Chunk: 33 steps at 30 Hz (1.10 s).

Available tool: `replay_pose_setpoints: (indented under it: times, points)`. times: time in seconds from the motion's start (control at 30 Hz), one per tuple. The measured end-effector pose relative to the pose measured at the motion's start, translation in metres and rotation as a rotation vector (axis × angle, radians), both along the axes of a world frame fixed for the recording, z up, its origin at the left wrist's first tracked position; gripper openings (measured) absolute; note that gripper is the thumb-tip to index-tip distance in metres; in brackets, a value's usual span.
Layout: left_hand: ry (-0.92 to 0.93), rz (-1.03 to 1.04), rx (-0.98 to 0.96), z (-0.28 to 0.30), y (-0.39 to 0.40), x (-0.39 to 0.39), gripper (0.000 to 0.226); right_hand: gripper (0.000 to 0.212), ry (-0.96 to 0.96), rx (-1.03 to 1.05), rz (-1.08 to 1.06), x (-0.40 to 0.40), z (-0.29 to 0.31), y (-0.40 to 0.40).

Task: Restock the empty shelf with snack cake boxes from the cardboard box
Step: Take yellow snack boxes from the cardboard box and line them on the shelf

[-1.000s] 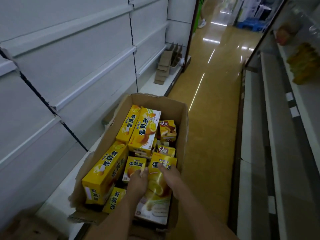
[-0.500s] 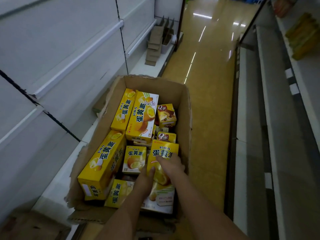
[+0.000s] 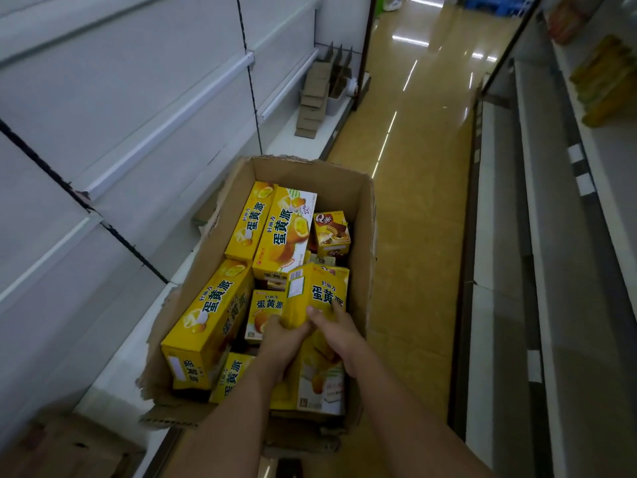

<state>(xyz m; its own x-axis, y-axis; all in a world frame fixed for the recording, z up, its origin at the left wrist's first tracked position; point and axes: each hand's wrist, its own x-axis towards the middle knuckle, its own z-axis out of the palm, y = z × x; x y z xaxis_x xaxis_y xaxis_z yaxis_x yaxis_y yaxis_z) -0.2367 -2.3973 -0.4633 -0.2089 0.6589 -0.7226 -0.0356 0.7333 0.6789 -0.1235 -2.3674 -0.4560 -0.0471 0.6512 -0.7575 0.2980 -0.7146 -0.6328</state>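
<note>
A person's two bare hands reach into an open cardboard box standing in a store aisle beside white shelving. The left hand and the right hand together grip one yellow snack cake box, raised on end above the rest of the contents and tilted, its barcode side turned toward the camera. The fingers of the left hand curl round the box's lower left edge; the right hand's fingers wrap over its printed front face, the thumb pressed against the side panel.

Around the held box, more yellow cartons fill the cardboard box: a long carton leaning along the left wall, two long cartons lying side by side toward the far end, and a small yellow carton just left of the hands. A small carton showing chocolate cake stands near the far right corner. Beneath the forearms lies another carton with a pale lower panel.

The lowest white shelf runs along the left, touching or just beside the cardboard box. Farther down it, a row of flattened brown card dividers stands. The glossy tan floor reflects ceiling lights. Shelving on the right side of the aisle carries blurred yellow packages on an upper level.
</note>
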Motion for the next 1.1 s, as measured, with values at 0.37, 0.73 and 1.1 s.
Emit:
replay_pose_setpoints:
  times: [0.37, 0.73, 1.1]
  points:
    - [0.009, 0.019, 0.148, 0.071, 0.009, 0.009, 0.026, 0.075, 0.254, 0.091, -0.113, 0.032, 0.065, -0.003]
    - [-0.263, -0.102, 0.041, 0.114, 0.005, 0.077, 0.082, 0.045, 0.509, 0.009, -0.248, 0.120, 0.139, -0.017]
    - [0.054, -0.332, 0.476, 0.165, 0.000, 0.143, 0.075, 0.090, 0.014, 0.421, -0.357, 0.186, 0.181, -0.038]
